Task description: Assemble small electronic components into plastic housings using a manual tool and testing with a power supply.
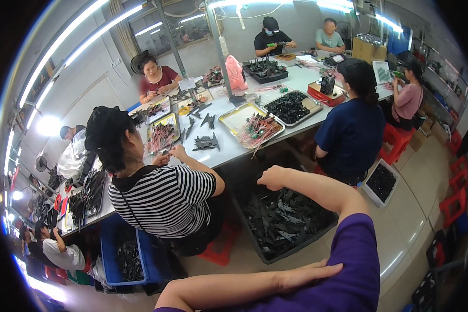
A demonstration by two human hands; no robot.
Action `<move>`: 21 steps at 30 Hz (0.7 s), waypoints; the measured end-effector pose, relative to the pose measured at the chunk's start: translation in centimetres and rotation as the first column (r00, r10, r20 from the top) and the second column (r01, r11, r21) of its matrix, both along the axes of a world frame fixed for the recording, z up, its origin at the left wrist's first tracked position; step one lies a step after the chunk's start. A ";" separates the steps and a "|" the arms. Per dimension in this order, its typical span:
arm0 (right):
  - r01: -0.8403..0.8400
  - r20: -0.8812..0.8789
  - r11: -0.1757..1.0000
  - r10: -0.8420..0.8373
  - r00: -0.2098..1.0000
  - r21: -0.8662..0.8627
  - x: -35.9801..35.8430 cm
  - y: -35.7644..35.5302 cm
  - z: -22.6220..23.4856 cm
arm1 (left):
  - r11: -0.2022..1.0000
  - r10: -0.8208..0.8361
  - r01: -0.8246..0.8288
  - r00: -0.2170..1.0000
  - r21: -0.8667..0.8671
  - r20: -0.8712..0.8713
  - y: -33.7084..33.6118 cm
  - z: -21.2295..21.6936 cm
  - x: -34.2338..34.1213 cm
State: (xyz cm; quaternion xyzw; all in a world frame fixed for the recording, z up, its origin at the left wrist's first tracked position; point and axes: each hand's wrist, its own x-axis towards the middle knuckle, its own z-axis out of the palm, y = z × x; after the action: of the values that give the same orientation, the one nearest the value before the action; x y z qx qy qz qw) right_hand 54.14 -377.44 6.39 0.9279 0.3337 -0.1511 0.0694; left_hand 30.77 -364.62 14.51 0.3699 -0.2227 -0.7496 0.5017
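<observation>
My right hand [272,177] is stretched out over the far part of a black bin [269,256], its fingers curled together with nothing visible in them. Many flat, dark plastic pieces [288,221] fill the bin. Lower in view, my left hand [314,273] lies across my body against the purple shirt [356,255]. Its fingers are laid out flat on the cloth and hold nothing.
A person in a striped shirt [161,200] sits left of the bin, another in dark blue [351,127] to the right. Ahead runs a worktable [208,156] with trays of wired parts [252,127]. A blue crate [143,255] and a white bin [395,177] stand on the floor.
</observation>
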 end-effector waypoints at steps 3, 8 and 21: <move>-0.063 0.078 0.997 0.059 0.995 0.047 -1.2 0.6 1.8 | 0.980 0.057 -0.047 0.997 0.193 -0.044 0.3 0.3 -0.5; -0.228 0.245 0.938 0.163 0.956 0.263 -2.9 1.3 4.9 | 0.975 -0.014 0.002 0.998 0.222 0.056 0.2 1.4 -0.4; -0.382 0.326 0.890 0.294 0.899 0.249 -6.0 4.8 8.9 | 0.992 -0.124 0.122 0.990 0.041 0.061 1.8 2.0 -1.8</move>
State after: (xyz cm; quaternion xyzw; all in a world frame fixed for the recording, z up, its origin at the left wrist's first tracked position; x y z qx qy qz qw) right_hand 48.11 -372.63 15.30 0.8660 0.4976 0.0496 -0.0038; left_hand 28.96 -362.84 16.47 0.3883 -0.2470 -0.7710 0.4401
